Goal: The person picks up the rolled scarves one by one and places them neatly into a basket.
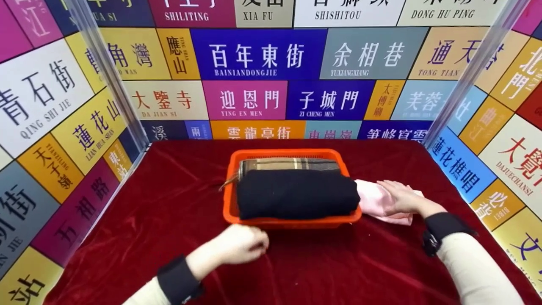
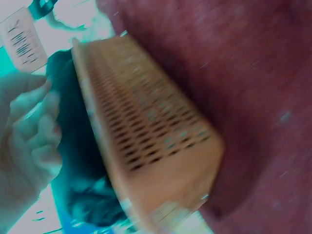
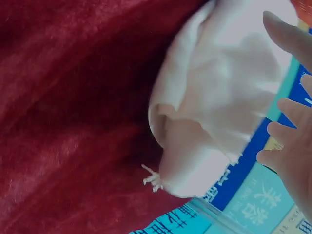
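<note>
An orange plastic basket with perforated walls holds a rolled black cloth, and behind that a folded plaid cloth in beige and dark tones. Against the basket's right end lies a rolled pale pink scarf with a small fringe at one corner. My right hand is over this scarf, its fingers spread apart in the right wrist view. My left hand, fingers loosely bent and holding nothing, hovers just in front of the basket's near left corner. The left wrist view is blurred.
A dark red velvet cloth covers the table. Panels with printed place names stand at the back and both sides, with clear corner posts between them. Brown fringe hangs over the basket's left rim.
</note>
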Action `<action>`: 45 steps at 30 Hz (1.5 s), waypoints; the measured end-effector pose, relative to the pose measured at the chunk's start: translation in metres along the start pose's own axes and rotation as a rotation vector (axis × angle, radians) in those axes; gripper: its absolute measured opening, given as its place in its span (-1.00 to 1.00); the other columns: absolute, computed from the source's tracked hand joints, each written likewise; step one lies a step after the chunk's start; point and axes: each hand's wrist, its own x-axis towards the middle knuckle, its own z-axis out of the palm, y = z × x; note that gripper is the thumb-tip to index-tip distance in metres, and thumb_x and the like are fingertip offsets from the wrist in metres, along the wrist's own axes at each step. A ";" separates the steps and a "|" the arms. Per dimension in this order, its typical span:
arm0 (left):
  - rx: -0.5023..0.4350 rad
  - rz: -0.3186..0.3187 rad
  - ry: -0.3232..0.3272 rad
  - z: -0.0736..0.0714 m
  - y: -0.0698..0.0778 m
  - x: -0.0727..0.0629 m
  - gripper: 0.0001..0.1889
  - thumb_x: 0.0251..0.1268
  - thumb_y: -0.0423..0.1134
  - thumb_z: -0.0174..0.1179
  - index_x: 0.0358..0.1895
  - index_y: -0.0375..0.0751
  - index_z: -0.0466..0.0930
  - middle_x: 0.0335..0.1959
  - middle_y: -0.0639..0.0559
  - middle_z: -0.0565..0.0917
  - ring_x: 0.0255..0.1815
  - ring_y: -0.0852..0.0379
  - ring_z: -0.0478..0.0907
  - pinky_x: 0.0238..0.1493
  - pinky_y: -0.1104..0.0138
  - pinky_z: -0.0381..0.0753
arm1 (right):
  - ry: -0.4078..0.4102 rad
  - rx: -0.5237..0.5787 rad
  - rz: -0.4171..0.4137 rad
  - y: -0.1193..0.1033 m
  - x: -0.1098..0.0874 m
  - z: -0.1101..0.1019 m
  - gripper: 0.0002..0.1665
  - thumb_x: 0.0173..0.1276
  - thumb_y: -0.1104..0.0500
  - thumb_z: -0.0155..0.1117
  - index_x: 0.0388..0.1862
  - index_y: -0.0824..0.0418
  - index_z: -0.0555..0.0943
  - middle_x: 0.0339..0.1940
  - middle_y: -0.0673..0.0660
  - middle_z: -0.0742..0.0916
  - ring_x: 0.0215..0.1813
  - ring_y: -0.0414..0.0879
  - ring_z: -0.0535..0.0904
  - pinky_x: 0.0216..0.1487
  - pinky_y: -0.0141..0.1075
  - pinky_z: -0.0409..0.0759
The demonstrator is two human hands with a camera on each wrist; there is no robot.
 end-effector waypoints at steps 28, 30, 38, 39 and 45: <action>-0.196 -0.083 -0.277 0.045 0.003 -0.021 -0.79 0.13 -0.17 0.19 -0.14 -0.03 0.57 -0.28 0.13 0.60 -0.27 0.26 0.58 -0.25 0.47 0.50 | 0.130 -0.191 0.019 0.002 0.049 0.034 -0.41 -0.35 0.17 0.40 -0.22 0.34 0.48 -0.36 0.28 0.58 -0.27 0.24 0.48 -0.27 0.06 0.44; -0.220 -0.091 -0.284 0.046 0.003 -0.021 -0.79 0.14 -0.17 0.19 -0.14 -0.03 0.57 -0.27 0.13 0.60 -0.25 0.27 0.57 -0.23 0.48 0.50 | 0.159 -0.185 -0.003 0.002 0.047 0.036 -0.49 -0.33 0.20 0.35 -0.28 0.31 0.46 -0.42 0.25 0.61 -0.31 0.22 0.53 -0.31 0.05 0.46; -0.230 -0.100 -0.280 0.041 0.004 -0.023 -0.79 0.14 -0.19 0.18 -0.13 -0.04 0.57 -0.23 0.12 0.60 -0.19 0.24 0.57 -0.19 0.44 0.51 | 0.211 -0.186 -0.008 0.004 0.044 0.036 -0.58 -0.21 0.15 0.31 -0.31 0.27 0.47 -0.48 0.23 0.64 -0.37 0.26 0.56 -0.36 0.06 0.47; -0.231 -0.102 -0.283 0.041 0.004 -0.023 -0.79 0.14 -0.19 0.18 -0.13 -0.04 0.57 -0.22 0.12 0.60 -0.18 0.24 0.57 -0.18 0.44 0.51 | 0.219 -0.184 -0.010 0.005 0.043 0.037 -0.58 -0.21 0.15 0.31 -0.30 0.28 0.47 -0.48 0.23 0.64 -0.36 0.26 0.56 -0.35 0.06 0.47; -0.238 -0.121 -0.294 0.036 0.001 -0.028 -0.78 0.14 -0.20 0.18 -0.12 -0.06 0.58 -0.22 0.10 0.60 -0.18 0.23 0.57 -0.18 0.43 0.51 | 0.294 -0.078 -0.011 0.009 0.032 0.037 -0.57 -0.08 0.08 0.35 -0.20 0.24 0.55 -0.34 0.20 0.69 -0.27 0.18 0.59 -0.21 0.01 0.49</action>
